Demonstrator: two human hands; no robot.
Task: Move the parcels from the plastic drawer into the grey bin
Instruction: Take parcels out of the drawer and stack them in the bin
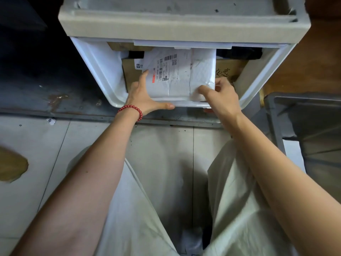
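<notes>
1. Pale fabric trousers [239,200] are filling the near edge of the view, with grey floor tiles [36,154] showing between and beside the legs. A brown cardboard scrap [11,167] is lying on the tiles at far left.
2. Both bare forearms are reaching forward. A red bead bracelet [132,109] is sitting on the left wrist.
3. Left hand [142,97] is lying spread at the near left corner of the white parcel [175,76]. The forefinger is running straight up the parcel's left edge and the thumb is stretching along its near edge, over the drawer's front rim. The other fingers are hidden; grip not confirmed.
4. Right hand [221,97] is pinching the parcel's near right corner, with the thumb pressing on top and the fingers curling round the right edge.
5. White parcel is lying label-up inside the plastic drawer [96,67], which is standing pulled out. Barcodes are facing the camera; the text is too small to read.
6. Brown cardboard box [132,76] is lying under the white parcel in the drawer. More brown card with printed characters [230,71] is showing to the parcel's right; same box or not, I cannot tell. Something black [239,52] is sitting at the back right.
7. Grey bin [304,126] is standing on the floor just right of the drawer.
8. Grey cabinet top [184,26] is overhanging the drawer at the far end.
</notes>
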